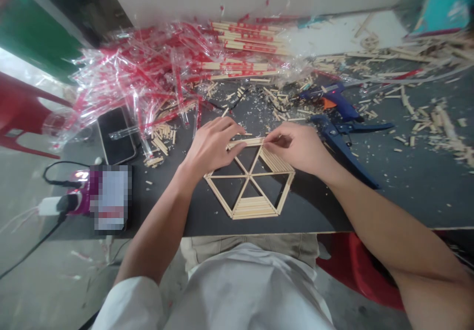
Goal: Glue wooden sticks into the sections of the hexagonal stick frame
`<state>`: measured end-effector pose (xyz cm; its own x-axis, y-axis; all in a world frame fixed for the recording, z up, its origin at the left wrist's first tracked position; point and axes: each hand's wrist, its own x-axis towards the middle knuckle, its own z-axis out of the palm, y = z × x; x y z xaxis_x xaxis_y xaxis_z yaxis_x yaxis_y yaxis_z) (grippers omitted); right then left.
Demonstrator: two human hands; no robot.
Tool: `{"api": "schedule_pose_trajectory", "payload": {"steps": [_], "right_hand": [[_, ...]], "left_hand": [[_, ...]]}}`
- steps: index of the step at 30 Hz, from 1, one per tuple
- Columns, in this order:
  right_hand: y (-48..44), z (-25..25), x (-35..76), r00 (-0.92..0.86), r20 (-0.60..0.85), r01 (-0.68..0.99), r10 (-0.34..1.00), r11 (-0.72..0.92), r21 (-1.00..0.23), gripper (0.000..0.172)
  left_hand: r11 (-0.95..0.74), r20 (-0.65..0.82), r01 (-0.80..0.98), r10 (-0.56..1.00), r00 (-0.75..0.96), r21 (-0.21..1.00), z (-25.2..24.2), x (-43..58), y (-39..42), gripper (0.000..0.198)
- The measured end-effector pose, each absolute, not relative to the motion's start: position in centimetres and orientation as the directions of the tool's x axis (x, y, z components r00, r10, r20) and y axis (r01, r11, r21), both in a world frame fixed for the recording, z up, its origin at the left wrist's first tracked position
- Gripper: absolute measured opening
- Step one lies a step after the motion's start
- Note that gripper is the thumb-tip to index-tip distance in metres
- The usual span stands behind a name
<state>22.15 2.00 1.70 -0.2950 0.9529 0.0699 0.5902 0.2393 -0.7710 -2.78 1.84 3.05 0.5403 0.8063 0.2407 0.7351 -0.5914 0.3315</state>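
Observation:
A flat hexagonal frame of wooden sticks (250,175) lies on the dark table, with spokes meeting at its middle. Rows of sticks fill its lower section and its upper right section; other sections show bare table. My left hand (215,145) is closed at the upper left corner, thumb and forefinger on either side of the top edge. At the top right corner, my right hand (296,147) pinches the end of a thin wooden stick (248,142) lying along that edge. Its fingertips partly hide the stick's end.
Red-and-clear plastic wrappers (148,68) and packed chopsticks (252,39) heap at the back. A blue glue gun (335,98) and blue cutters (346,145) lie right of my right hand. Two phones, one dark (116,135), and a power strip (83,192) are left. Stick offcuts (440,123) litter the right.

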Motion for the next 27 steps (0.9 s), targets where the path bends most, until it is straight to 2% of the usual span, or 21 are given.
{"api": "schedule_pose_trajectory", "payload": {"steps": [3,8,15,22,27], "right_hand": [[2.0,1.6,22.1,-0.291,0.085,0.584,0.953,0.247,-0.773,0.009],[2.1,1.4,22.1,-0.293,0.096,0.562,0.951,0.253,-0.788,0.01],[2.2,1.4,22.1,-0.293,0.082,0.55,0.953,0.238,-0.8,0.011],[2.1,1.3,22.0,-0.283,0.041,0.545,0.958,0.196,-0.815,0.009],[1.9,1.7,21.5,-0.282,0.058,0.585,0.958,0.22,-0.781,0.008]], "left_hand": [[-0.665,0.251,0.691,0.746,0.616,0.282,2.6,-1.8,1.5,0.024],[-0.684,0.251,0.691,0.729,0.636,0.235,2.1,-1.2,1.5,0.017],[-0.735,0.25,0.665,0.674,0.695,0.133,2.2,-1.2,1.4,0.024],[-0.749,0.273,0.646,0.658,0.701,0.147,1.8,-1.2,1.6,0.023],[-0.747,0.291,0.646,0.661,0.692,0.16,1.7,-1.2,1.9,0.029]]}}
